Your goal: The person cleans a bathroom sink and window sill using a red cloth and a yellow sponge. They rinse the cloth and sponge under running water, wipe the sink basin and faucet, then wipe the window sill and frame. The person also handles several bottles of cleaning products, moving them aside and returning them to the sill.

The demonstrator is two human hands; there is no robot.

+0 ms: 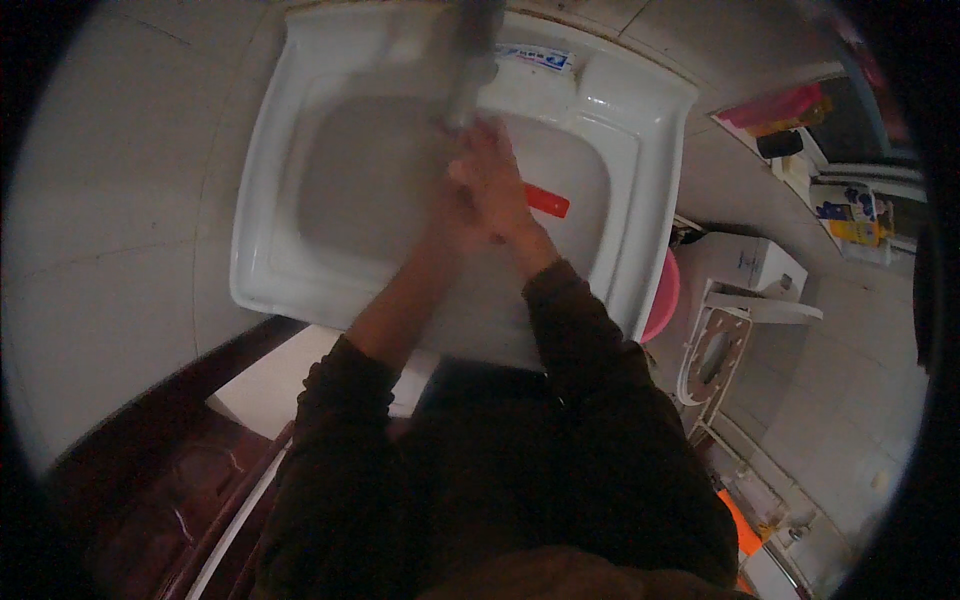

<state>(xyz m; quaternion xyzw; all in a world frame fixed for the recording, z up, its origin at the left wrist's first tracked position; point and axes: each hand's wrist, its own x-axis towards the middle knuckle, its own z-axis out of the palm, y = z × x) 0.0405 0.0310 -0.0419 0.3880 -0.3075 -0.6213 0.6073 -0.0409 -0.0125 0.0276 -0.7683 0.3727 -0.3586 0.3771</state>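
Observation:
Both of my hands are together over the basin of a white ceramic sink (259, 217), right under the end of a metal faucet (474, 67). My right hand (491, 172) lies over my left hand (461, 206), and both are blurred. A red flat object (547, 201), like a comb or a handle, sticks out to the right beside my right hand; whether a hand touches it cannot be told. The basin looks filled with greyish water, though this is hard to make out. Dark sleeves are pushed back from both wrists.
Right of the sink are a pink basin (663, 296), a toilet with its seat (716, 356) and a metal rack (772, 465). Packets lie on a window ledge, one yellow (855, 229). A tiled wall (112, 150) stands left, a dark red door (172, 487) lower left.

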